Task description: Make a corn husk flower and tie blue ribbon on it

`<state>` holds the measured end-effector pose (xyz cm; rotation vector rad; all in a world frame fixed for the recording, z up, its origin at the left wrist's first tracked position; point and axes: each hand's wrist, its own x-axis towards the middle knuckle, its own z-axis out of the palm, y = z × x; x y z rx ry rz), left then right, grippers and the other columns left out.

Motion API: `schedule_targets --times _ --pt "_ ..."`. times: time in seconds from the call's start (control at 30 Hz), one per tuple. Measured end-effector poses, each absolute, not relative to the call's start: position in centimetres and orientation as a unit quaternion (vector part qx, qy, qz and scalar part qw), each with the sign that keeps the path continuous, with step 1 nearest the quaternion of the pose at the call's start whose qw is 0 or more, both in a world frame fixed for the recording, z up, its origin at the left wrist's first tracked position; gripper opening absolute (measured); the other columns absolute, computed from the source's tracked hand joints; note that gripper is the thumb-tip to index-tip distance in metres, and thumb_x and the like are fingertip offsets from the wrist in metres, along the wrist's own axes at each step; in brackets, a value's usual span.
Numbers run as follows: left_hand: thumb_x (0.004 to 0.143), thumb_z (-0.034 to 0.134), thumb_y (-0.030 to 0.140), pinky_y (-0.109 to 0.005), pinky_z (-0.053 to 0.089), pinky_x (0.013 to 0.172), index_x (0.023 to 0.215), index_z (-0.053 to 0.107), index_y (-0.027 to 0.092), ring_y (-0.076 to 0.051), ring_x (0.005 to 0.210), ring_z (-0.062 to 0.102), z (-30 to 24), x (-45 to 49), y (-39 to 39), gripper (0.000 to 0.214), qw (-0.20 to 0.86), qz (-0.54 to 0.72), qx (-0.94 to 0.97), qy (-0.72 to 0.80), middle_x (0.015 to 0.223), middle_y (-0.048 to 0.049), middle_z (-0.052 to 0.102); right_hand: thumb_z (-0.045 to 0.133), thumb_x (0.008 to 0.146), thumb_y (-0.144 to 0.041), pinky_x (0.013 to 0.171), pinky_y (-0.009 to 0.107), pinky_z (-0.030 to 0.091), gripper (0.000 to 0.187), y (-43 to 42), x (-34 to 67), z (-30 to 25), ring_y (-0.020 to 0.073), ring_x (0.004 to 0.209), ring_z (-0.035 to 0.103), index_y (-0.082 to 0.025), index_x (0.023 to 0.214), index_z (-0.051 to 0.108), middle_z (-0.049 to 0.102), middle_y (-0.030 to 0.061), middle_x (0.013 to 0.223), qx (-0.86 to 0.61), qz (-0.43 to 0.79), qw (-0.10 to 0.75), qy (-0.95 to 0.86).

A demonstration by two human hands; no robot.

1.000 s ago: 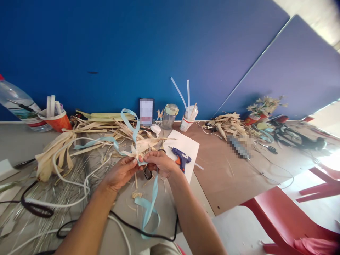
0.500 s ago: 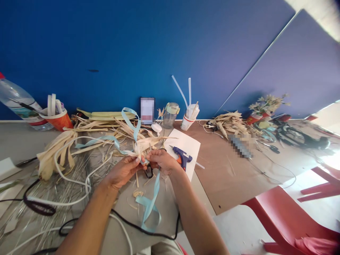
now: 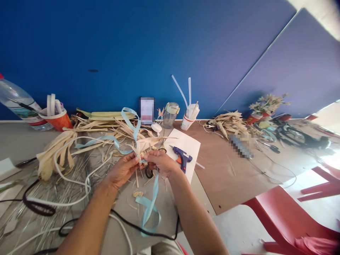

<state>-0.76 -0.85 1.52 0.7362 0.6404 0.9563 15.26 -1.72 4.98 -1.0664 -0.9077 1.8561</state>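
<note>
My left hand is closed, its thumb and fingers pinching the base of a pale dried corn husk piece. Close beside it, my right hand pinches a light blue ribbon where it meets the husk. One ribbon tail hangs from the right hand and curls on the table; another length loops up and off to the left behind the husk. Black-handled scissors lie partly hidden beneath the hands. To the right, a blue glue gun rests on white paper.
Dried husks are heaped along the blue partition. A phone, a glass jar and a paper cup with straws stand at the back. White and black cables cross the left side. A red chair is at right.
My right hand has shifted slightly left and its fingers have closed in nearer the left fingertips. The ribbon at the husk's base is more covered. Other things stay in place.
</note>
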Motion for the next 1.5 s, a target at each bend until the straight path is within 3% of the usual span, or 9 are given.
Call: schedule_targets --times 0.13,0.23,0.43,0.57,0.93,1.3,1.4,1.5 --pt "0.059 0.082 0.02 -0.023 0.046 0.059 0.068 0.068 0.013 -0.011 0.058 0.058 1.7 -0.9 -0.8 0.018 0.767 0.453 0.323 0.319 0.063 -0.0016 0.065 0.074 0.053 -0.033 0.045 0.022 0.018 0.025 -1.8 15.3 5.0 0.0047 0.043 0.031 -0.015 0.059 0.058 0.048 -0.006 0.047 -0.439 0.696 0.41 -0.393" --pt "0.063 0.079 0.019 -0.022 0.045 0.058 0.063 0.064 0.013 -0.011 0.059 0.057 2.0 -0.9 -0.9 0.016 0.768 0.45 0.333 0.31 0.062 -0.0011 0.063 0.072 0.056 -0.031 0.047 0.022 0.023 0.021 -2.1 15.1 5.5 0.0056 0.046 0.035 -0.015 0.059 0.058 0.049 -0.0062 0.05 -0.459 0.658 0.405 -0.439" --pt "0.071 0.074 0.021 -0.023 0.049 0.067 0.076 0.065 0.014 -0.011 0.066 0.058 2.2 -0.7 -1.2 0.012 0.779 0.419 0.353 0.305 0.072 -0.001 0.064 0.06 0.064 -0.019 0.055 0.021 0.035 0.007 -2.8 14.4 6.4 0.0088 0.053 0.047 -0.016 0.059 0.055 0.054 -0.005 0.055 -0.506 0.603 0.383 -0.483" --pt "0.067 0.076 0.017 -0.024 0.051 0.068 0.089 0.067 0.015 -0.012 0.07 0.061 2.3 -0.6 -1.2 0.025 0.781 0.424 0.324 0.323 0.081 -0.0024 0.067 0.058 0.065 -0.019 0.057 0.021 0.036 0.006 -2.6 14.3 5.7 0.0098 0.056 0.048 -0.017 0.059 0.056 0.055 -0.0047 0.056 -0.542 0.538 0.365 -0.533" --pt "0.056 0.08 0.008 -0.022 0.052 0.061 0.075 0.068 0.01 -0.007 0.053 0.056 2.2 -0.8 -0.9 0.022 0.795 0.445 0.269 0.312 0.067 -0.002 0.067 0.057 0.069 -0.017 0.06 0.026 0.043 0.008 -2.3 13.5 4.3 0.013 0.059 0.055 -0.019 0.061 0.056 0.06 -0.0018 0.061 -0.561 0.513 0.367 -0.536" --pt "0.06 0.078 0.01 -0.021 0.05 0.06 0.071 0.07 0.008 -0.013 0.062 0.063 1.8 -0.2 -0.7 0.013 0.774 0.448 0.271 0.356 0.065 -0.0059 0.069 0.054 0.071 -0.018 0.067 0.031 0.04 0.013 -3.1 12.5 4.9 0.0198 0.073 0.058 -0.019 0.077 0.066 0.066 0.0049 0.075 -0.627 0.359 0.295 -0.625" --pt "0.06 0.08 0.015 -0.018 0.048 0.056 0.066 0.069 0.011 -0.009 0.055 0.058 2.0 -0.2 -0.9 0.013 0.778 0.461 0.266 0.334 0.058 -0.0009 0.064 0.053 0.069 -0.016 0.064 0.029 0.039 0.012 -2.9 12.6 4.6 0.0179 0.068 0.056 -0.018 0.072 0.064 0.064 0.0038 0.071 -0.613 0.386 0.322 -0.609" --pt "0.059 0.081 0.02 -0.017 0.047 0.055 0.066 0.069 0.013 -0.006 0.05 0.051 2.3 -0.5 -1.2 0.015 0.797 0.469 0.266 0.272 0.056 0.0019 0.06 0.051 0.066 -0.015 0.061 0.025 0.039 0.008 -2.7 13.1 4.6 0.0136 0.062 0.054 -0.018 0.065 0.059 0.06 -0.0003 0.062 -0.534 0.521 0.381 -0.547"
